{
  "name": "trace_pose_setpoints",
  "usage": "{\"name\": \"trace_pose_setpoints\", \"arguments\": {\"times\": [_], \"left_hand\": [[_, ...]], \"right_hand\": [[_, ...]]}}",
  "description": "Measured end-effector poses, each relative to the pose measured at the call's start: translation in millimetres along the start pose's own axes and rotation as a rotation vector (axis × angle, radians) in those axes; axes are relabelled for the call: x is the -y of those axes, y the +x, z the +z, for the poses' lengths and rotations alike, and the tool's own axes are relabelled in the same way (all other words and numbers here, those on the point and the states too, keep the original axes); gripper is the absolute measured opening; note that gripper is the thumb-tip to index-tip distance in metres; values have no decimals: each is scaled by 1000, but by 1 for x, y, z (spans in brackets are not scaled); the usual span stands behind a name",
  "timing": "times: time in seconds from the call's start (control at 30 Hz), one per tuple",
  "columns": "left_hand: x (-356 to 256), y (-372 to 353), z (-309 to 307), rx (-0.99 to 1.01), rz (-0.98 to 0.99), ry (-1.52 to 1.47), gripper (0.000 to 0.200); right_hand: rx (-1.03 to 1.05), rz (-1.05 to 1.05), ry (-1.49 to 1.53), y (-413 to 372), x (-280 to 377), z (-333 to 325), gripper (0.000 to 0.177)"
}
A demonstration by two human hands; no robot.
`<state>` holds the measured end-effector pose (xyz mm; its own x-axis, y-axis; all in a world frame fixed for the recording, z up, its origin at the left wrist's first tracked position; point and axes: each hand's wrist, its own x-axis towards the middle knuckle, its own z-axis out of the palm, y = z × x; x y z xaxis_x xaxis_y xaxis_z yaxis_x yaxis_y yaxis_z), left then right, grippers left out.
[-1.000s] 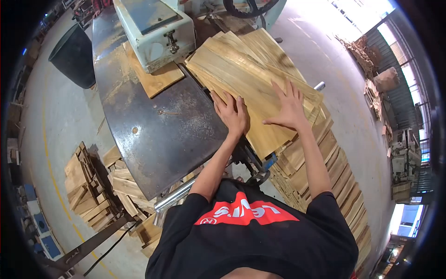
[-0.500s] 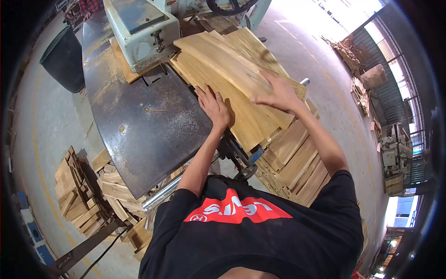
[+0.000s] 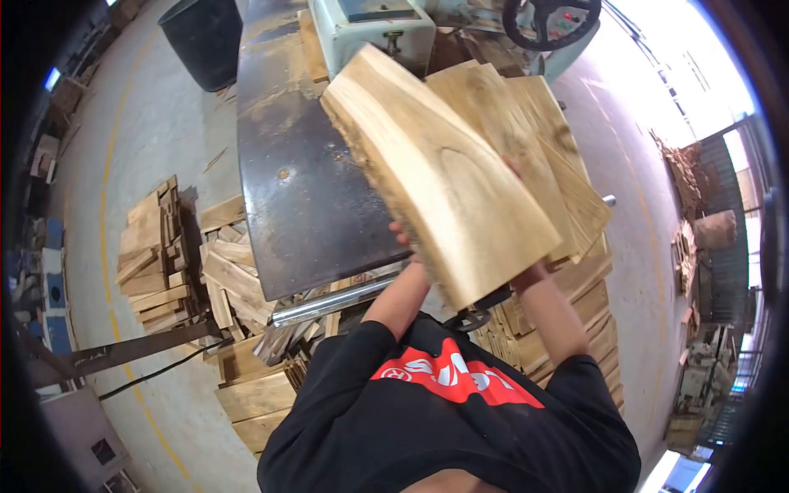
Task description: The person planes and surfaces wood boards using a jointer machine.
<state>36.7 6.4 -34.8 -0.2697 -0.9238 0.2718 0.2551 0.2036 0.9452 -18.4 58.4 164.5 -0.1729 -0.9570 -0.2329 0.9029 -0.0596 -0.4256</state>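
A wide wooden board [image 3: 452,185] with a rough, bark-like left edge is lifted and tilted in front of me. My left hand [image 3: 400,235] grips its rough left edge, a few fingertips showing and the rest behind the wood. My right hand [image 3: 530,275] is mostly hidden under the board's right side, with only fingertips and the wrist in sight; it is closed on that edge. Behind the board, several more wooden boards [image 3: 526,123] lie stacked beside the dark metal machine table [image 3: 312,222].
The pale green machine housing [image 3: 374,37] and a black handwheel [image 3: 549,20] stand at the far side. A dark bin [image 3: 201,45] is at upper left. Wood offcuts [image 3: 152,246] are piled at left, beyond a metal roller [image 3: 329,302]. More boards [image 3: 592,320] are stacked at right.
Both hands have taken hold of a board and raised it off the stack toward me. Before, the left hand rested flat at the stack's edge. The view has shifted too.
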Motion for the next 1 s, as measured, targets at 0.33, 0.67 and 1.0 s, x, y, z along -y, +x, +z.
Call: {"name": "trace_pose_setpoints", "arguments": {"times": [0.33, 0.67, 1.0], "left_hand": [[-43, 70, 47, 159, 44, 540, 88], [-38, 67, 51, 84, 108, 536, 81], [-35, 67, 50, 100, 131, 578, 81]], "right_hand": [[-138, 68, -45, 51, -133, -56, 55], [-225, 110, -943, 102, -163, -40, 45], [466, -426, -2282, 169, -245, 10, 98]]}}
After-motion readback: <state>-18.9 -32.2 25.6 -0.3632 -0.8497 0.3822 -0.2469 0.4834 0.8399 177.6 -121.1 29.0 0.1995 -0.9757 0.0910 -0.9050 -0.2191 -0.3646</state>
